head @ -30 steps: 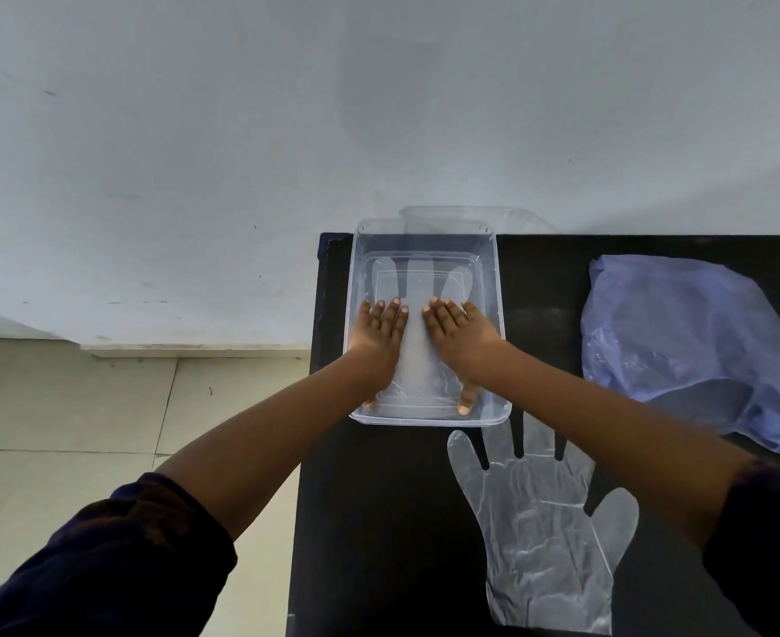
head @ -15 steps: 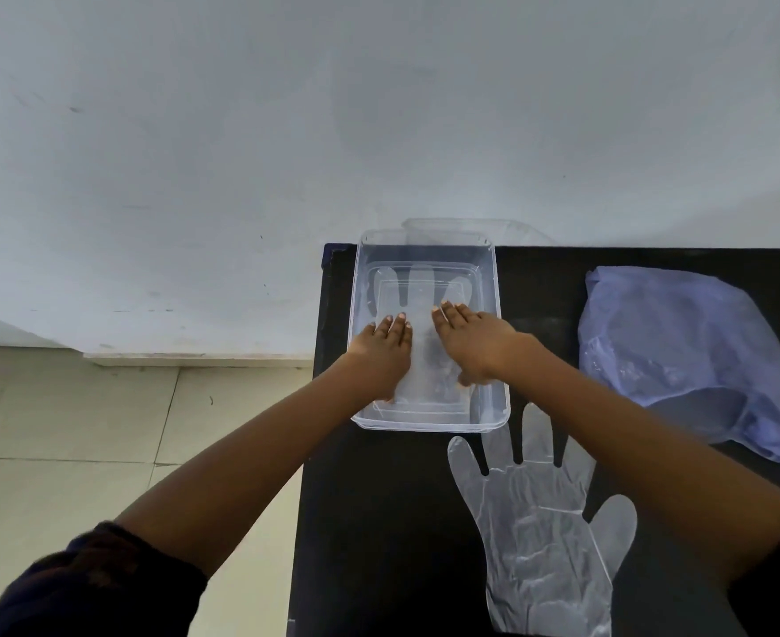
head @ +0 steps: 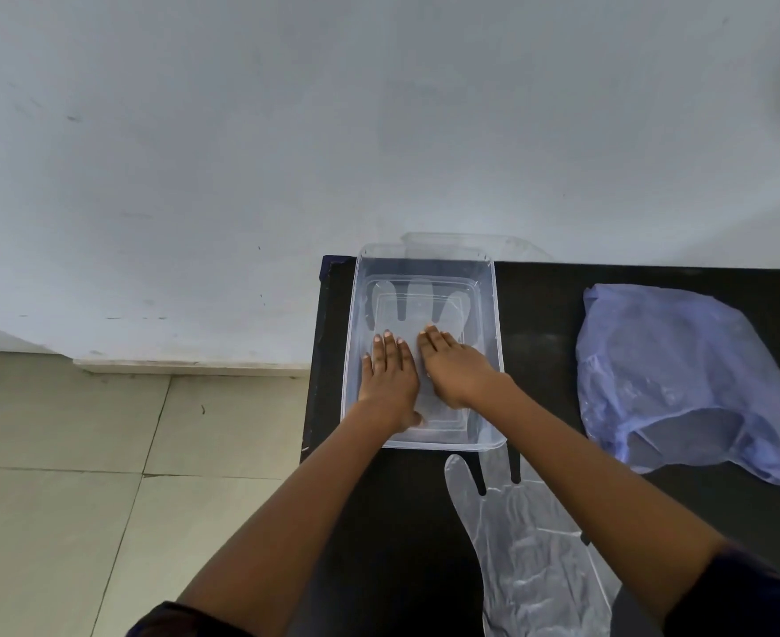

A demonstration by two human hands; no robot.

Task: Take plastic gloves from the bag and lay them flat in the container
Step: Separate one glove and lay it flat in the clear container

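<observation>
Clear container [head: 494,314] w/ glove [head: 418,305] flat inside; left hand [head: 390,377] & right hand [head: 455,367] pressing it, fingers straight, gripping nothing; glove's tips just past fingertips.

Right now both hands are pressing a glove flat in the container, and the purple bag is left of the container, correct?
Not quite. In the head view both hands, left and right, press the glove flat in the container, but the purple bag lies to its right.

Under my palms the container [head: 494,314] is clear, glossy plastic. The glove [head: 413,301] inside it is thin, smooth film. A second glove [head: 535,558] on the matt black table [head: 402,521] looks crinkled. The bag [head: 682,374] is soft, translucent lilac plastic, wrinkled.
</observation>
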